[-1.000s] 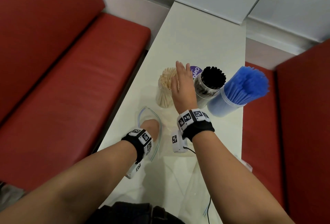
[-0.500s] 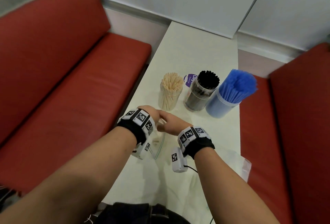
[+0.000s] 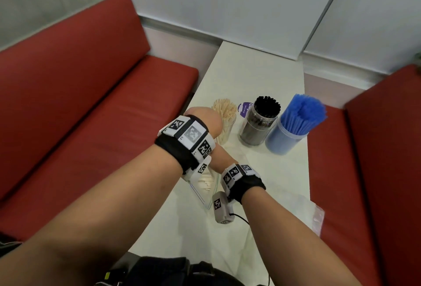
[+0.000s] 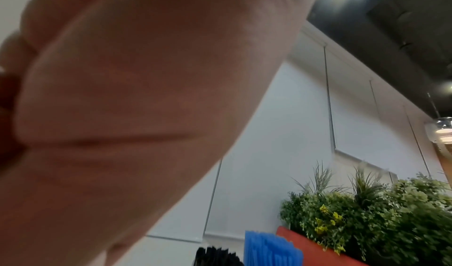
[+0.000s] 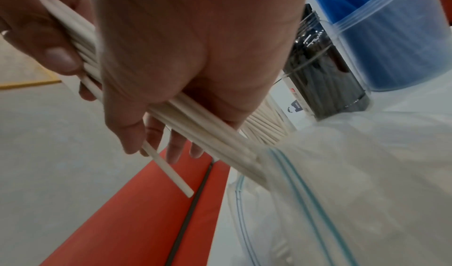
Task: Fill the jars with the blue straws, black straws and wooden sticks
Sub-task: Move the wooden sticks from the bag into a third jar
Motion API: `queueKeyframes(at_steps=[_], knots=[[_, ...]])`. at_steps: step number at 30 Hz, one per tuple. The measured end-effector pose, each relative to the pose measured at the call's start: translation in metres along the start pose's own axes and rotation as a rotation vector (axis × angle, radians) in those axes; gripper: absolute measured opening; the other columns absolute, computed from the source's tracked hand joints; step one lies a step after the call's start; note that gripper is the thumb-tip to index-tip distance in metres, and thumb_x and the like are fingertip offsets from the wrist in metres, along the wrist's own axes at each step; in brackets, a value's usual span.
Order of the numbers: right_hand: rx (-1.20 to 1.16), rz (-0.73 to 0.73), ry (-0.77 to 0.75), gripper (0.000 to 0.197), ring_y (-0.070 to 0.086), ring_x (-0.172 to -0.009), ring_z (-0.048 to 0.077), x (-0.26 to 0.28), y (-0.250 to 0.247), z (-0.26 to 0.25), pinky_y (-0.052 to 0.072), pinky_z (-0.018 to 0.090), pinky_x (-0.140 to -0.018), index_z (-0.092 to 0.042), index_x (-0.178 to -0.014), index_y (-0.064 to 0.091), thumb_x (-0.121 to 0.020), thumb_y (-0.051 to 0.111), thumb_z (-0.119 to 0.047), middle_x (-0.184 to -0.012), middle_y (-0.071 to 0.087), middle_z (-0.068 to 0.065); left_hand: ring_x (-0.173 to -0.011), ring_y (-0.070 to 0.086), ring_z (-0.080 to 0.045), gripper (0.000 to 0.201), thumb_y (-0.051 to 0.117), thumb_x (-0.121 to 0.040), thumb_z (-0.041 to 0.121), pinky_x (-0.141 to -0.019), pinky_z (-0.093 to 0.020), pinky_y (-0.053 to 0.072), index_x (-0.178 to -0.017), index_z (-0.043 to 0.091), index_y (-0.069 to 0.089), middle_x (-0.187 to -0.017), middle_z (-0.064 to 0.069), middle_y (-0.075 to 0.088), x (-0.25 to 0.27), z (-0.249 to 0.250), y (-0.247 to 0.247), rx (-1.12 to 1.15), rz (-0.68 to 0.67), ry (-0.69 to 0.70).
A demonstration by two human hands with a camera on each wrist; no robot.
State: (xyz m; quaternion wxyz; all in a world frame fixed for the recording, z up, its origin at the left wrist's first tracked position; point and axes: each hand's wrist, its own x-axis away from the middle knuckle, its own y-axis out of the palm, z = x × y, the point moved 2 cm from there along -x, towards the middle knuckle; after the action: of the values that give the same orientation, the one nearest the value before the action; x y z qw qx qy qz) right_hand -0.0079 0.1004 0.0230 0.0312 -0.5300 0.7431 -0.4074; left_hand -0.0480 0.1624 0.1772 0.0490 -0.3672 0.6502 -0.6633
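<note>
Currently the right hand (image 5: 195,53) grips a bundle of wooden sticks (image 5: 210,135), thumb and fingers curled round it; the bundle's lower ends lie in the mouth of a clear zip bag (image 5: 342,183) on the white table (image 3: 257,80). One stick hangs loose below the rest. The left hand (image 3: 205,119) is raised above the right wrist; its finger position cannot be told. Three jars stand in a row on the table: wooden sticks jar (image 3: 225,130), black straws jar (image 3: 257,128), blue straws jar (image 3: 284,139), all filled.
</note>
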Motion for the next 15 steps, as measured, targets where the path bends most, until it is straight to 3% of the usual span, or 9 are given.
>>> queueKeyframes(at_steps=[3, 4, 5, 6, 7, 8, 10, 11, 15], knots=[[-0.141, 0.050, -0.066, 0.037, 0.045, -0.065, 0.005, 0.009, -0.012, -0.010, 0.042, 0.018, -0.067, -0.019, -0.067, 0.048, -0.096, 0.056, 0.002, -0.070, 0.049, -0.006, -0.121, 0.057, -0.014, 0.038, 0.032, -0.103, 0.011, -0.058, -0.020, 0.035, -0.129, -0.006, 0.055, -0.129, 0.002, 0.062, -0.014, 0.003, 0.012, -0.128, 0.050, -0.028], [-0.162, 0.078, -0.094, 0.031, 0.048, -0.064, 0.006, 0.012, -0.016, -0.010, 0.042, 0.010, -0.061, -0.019, -0.070, 0.051, -0.094, 0.059, -0.001, -0.071, 0.053, -0.006, -0.120, 0.056, -0.003, 0.040, 0.027, -0.104, 0.005, -0.077, -0.020, 0.043, -0.132, -0.016, 0.046, -0.128, 0.013, 0.063, 0.000, -0.005, 0.008, -0.214, 0.061, -0.084], [-0.179, 0.100, -0.116, 0.027, 0.050, -0.064, 0.009, 0.016, -0.020, -0.013, 0.043, 0.006, -0.059, -0.017, -0.071, 0.053, -0.094, 0.062, -0.004, -0.070, 0.056, -0.002, -0.124, 0.051, 0.002, 0.041, 0.022, -0.104, 0.000, -0.104, -0.029, 0.038, -0.136, -0.022, 0.034, -0.132, 0.016, 0.060, -0.002, -0.010, 0.006, -0.335, 0.163, -0.084], [-0.213, 0.108, -0.116, 0.021, 0.055, -0.066, 0.015, 0.019, -0.022, -0.013, 0.050, 0.012, -0.065, -0.011, -0.074, 0.058, -0.094, 0.062, -0.008, -0.072, 0.061, 0.007, -0.133, 0.044, -0.005, 0.041, 0.021, -0.105, 0.000, -0.116, -0.035, 0.022, -0.140, -0.019, 0.026, -0.142, 0.007, 0.053, -0.006, -0.008, 0.004, -0.374, 0.214, -0.044], [-0.232, 0.110, -0.122, 0.017, 0.060, -0.073, 0.025, 0.021, -0.023, -0.014, 0.055, 0.026, -0.077, -0.003, -0.081, 0.064, -0.096, 0.062, -0.011, -0.080, 0.067, 0.018, -0.137, 0.041, -0.017, 0.040, 0.026, -0.105, 0.001, -0.117, -0.036, 0.015, -0.142, -0.014, 0.029, -0.148, -0.007, 0.046, -0.017, -0.003, 0.002, -0.345, 0.168, 0.047], [-0.262, 0.122, -0.123, 0.018, 0.063, -0.081, 0.033, 0.021, -0.023, -0.013, 0.054, 0.037, -0.083, 0.002, -0.091, 0.068, -0.098, 0.060, -0.013, -0.090, 0.070, 0.024, -0.131, 0.046, -0.025, 0.038, 0.031, -0.104, 0.002, -0.114, -0.034, 0.022, -0.139, -0.009, 0.040, -0.144, -0.017, 0.046, -0.019, 0.000, -0.004, -0.242, 0.066, 0.164], [-0.356, 0.155, -0.093, 0.024, 0.062, -0.083, 0.032, 0.021, -0.024, -0.011, 0.053, 0.037, -0.080, 0.006, -0.105, 0.068, -0.101, 0.057, -0.015, -0.098, 0.071, 0.028, -0.088, 0.060, -0.024, 0.025, 0.042, -0.098, 0.000, -0.087, -0.029, 0.045, -0.115, -0.003, 0.061, -0.112, -0.017, 0.063, -0.017, 0.005, -0.023, -0.193, 0.116, 0.267], [-0.409, 0.170, -0.086, 0.027, 0.061, -0.078, 0.027, 0.023, -0.025, -0.011, 0.052, 0.032, -0.074, 0.010, -0.106, 0.065, -0.102, 0.057, -0.016, -0.095, 0.070, 0.029, -0.074, 0.057, -0.021, 0.020, 0.049, -0.093, 0.000, -0.075, -0.031, 0.046, -0.107, 0.001, 0.063, -0.099, -0.012, 0.065, -0.013, 0.009, -0.025, -0.201, 0.168, 0.288], [-0.658, 0.272, -0.089, 0.025, 0.049, -0.048, 0.008, 0.029, -0.037, -0.006, 0.046, 0.016, -0.050, -0.003, -0.084, 0.056, -0.100, 0.062, -0.020, -0.065, 0.050, 0.013, -0.110, 0.054, -0.030, 0.061, 0.054, -0.083, -0.002, -0.077, -0.036, 0.043, -0.137, 0.023, 0.044, -0.127, -0.006, 0.050, -0.037, -0.003, -0.024, 0.022, 0.255, 0.352]])
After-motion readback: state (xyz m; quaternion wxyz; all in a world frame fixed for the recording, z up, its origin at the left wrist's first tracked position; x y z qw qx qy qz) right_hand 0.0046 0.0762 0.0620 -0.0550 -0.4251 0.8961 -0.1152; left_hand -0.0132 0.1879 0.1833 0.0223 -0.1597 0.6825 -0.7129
